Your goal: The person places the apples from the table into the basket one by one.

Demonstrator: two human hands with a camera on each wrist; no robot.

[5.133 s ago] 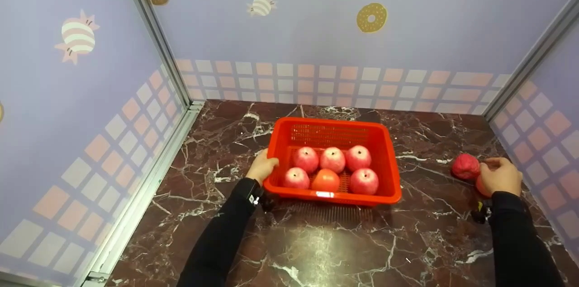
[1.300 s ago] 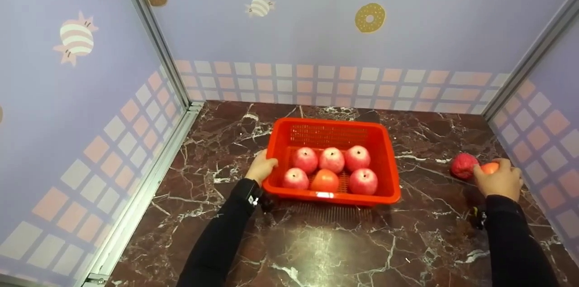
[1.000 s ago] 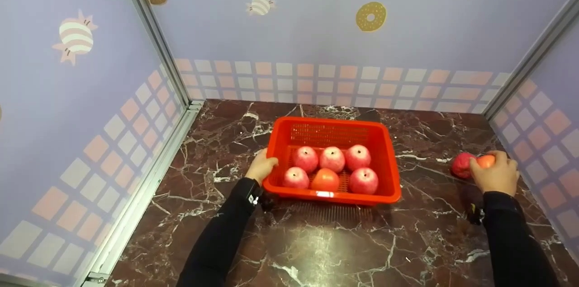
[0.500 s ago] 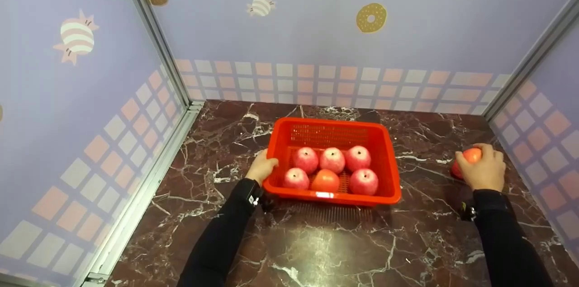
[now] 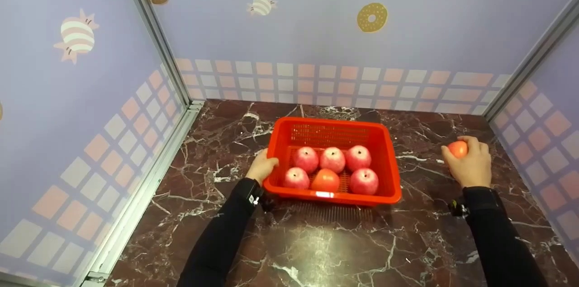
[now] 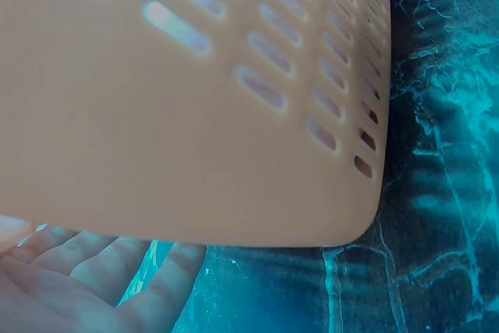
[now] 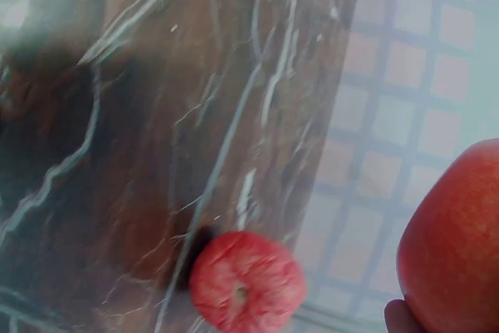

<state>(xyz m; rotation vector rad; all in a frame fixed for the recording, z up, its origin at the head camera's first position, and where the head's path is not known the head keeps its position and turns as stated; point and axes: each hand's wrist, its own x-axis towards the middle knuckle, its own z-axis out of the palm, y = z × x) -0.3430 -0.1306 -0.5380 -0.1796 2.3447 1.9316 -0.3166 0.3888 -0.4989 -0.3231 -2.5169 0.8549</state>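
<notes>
My left hand (image 5: 262, 167) grips the left rim of a red plastic basket (image 5: 392, 174), thumb over the edge. In the left wrist view, its fingers (image 6: 160, 290) lie along the outside of the basket's slotted wall (image 6: 156, 138). Inside sit several pinkish-red apples (image 5: 332, 159) and one smooth orange-red fruit (image 5: 325, 181). To the right, my right hand (image 5: 472, 165) holds a similar orange-red fruit (image 5: 457, 148), raised off the table. A wrinkled red fruit (image 7: 245, 282) lies on the table in the right wrist view; my right hand hides it from the head view.
The dark red marbled tabletop (image 5: 339, 251) carries everything. Lilac panels (image 5: 307, 34) with printed sweets and checks stand at the back and both sides. A metal rail (image 5: 149, 183) runs along the left edge.
My right hand has taken hold of the orange-red fruit, lifted it and carried it leftward past the wrinkled red fruit. The left hand and basket have stayed in place.
</notes>
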